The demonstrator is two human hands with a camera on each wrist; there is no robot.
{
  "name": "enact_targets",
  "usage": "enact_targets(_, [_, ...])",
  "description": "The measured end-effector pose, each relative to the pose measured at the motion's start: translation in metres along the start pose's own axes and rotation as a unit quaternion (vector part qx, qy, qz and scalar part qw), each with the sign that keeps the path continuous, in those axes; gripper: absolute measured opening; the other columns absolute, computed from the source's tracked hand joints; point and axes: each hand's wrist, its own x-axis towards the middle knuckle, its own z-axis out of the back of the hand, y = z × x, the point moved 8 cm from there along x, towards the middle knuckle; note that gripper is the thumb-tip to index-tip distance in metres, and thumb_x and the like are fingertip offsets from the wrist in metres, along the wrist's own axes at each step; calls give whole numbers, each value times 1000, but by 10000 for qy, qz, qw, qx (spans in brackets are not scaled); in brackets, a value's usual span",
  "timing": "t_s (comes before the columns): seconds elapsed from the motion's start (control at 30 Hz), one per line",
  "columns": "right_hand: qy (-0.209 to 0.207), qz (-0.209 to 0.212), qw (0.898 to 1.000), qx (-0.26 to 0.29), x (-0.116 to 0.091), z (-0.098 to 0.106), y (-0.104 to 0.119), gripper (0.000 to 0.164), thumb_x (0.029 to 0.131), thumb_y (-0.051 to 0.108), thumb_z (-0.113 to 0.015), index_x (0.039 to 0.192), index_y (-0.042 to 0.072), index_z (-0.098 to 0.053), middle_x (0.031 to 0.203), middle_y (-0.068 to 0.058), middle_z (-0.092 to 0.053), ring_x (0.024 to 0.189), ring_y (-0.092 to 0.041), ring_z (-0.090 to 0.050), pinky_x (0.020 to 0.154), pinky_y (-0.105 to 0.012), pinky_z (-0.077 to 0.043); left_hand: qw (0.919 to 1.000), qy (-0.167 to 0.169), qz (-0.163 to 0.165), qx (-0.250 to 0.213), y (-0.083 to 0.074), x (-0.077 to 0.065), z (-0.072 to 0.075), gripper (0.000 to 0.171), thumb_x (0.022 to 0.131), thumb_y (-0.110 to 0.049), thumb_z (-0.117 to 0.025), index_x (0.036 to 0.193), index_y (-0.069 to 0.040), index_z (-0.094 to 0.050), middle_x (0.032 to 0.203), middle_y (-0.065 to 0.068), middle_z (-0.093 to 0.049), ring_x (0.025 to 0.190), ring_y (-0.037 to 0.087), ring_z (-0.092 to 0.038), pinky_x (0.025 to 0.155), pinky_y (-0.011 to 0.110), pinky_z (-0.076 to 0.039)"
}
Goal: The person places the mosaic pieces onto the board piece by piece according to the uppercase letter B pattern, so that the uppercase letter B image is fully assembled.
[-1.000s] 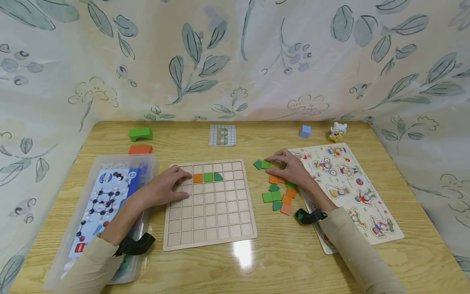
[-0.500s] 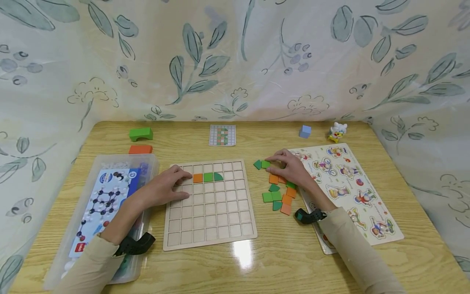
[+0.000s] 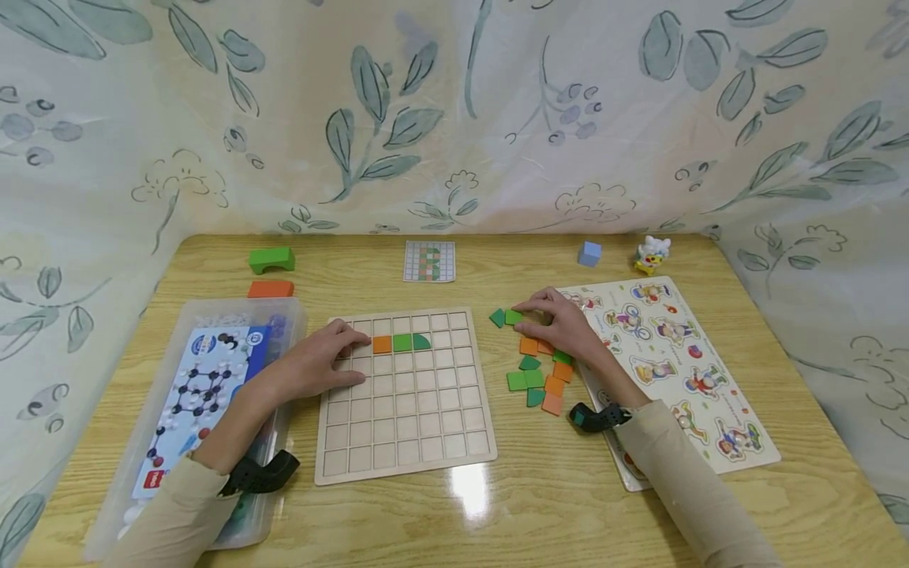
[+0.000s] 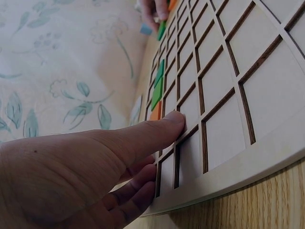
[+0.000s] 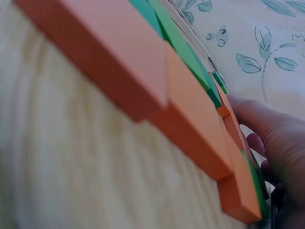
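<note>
My left hand (image 3: 316,360) rests at the left side of a wooden grid board (image 3: 407,471), fingers loosely bent, thumb over the cells. Beside its fingertips, one row of the board holds an orange square tile (image 3: 382,345), a green square tile (image 3: 402,342) and a dark green quarter-round tile (image 3: 421,341). To the right of the board, my right hand (image 3: 564,323) has its loosely bent index finger and thumb at the right edge of another green square tile (image 3: 513,317). A dark green triangular tile (image 3: 497,318) lies against that one. In the right wrist view, orange tiles (image 5: 195,129) fill the foreground.
Several orange and green tiles (image 3: 555,385) lie near the right hand. A picture puzzle board (image 3: 656,347) is under the right forearm. A clear plastic box (image 3: 294,319) stands left. Behind are a pattern card (image 3: 429,276), green (image 3: 272,258), red (image 3: 271,289) and blue blocks (image 3: 589,253), and a figurine (image 3: 652,255).
</note>
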Motion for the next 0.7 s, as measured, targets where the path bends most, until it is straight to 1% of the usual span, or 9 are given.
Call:
enact_targets(0.13, [-10, -126, 9998, 162, 0, 1, -2, 30, 89, 28, -71, 118, 18, -70, 104, -3, -54, 73, -19, -40, 66, -30, -35, 9999, -28, -91, -38, -1, -1, 0, 48, 84, -23, -75, 126, -5, -60, 100, 5, -52, 87, 15, -46, 74, 28, -40])
enact_targets(0.4, [-42, -115, 9995, 281, 0, 4, -2, 31, 90, 26, -70, 119, 16, -70, 103, -4, -58, 72, -18, -40, 65, -29, -34, 9999, -74, -153, -29, -2, -2, 1, 48, 84, -25, -76, 126, -5, -60, 100, 5, -52, 87, 15, -46, 74, 29, -40])
enact_targets(0.7, [-66, -141, 9994, 307, -1, 6, -2, 32, 90, 29, -69, 119, 18, -69, 108, -3, -62, 74, -19, -43, 66, -30, -36, 10000, -15, -34, 41, -1, 0, 0, 50, 84, -22, -75, 128, -4, -59, 104, 6, -53, 90, 17, -47, 76, 29, -41])
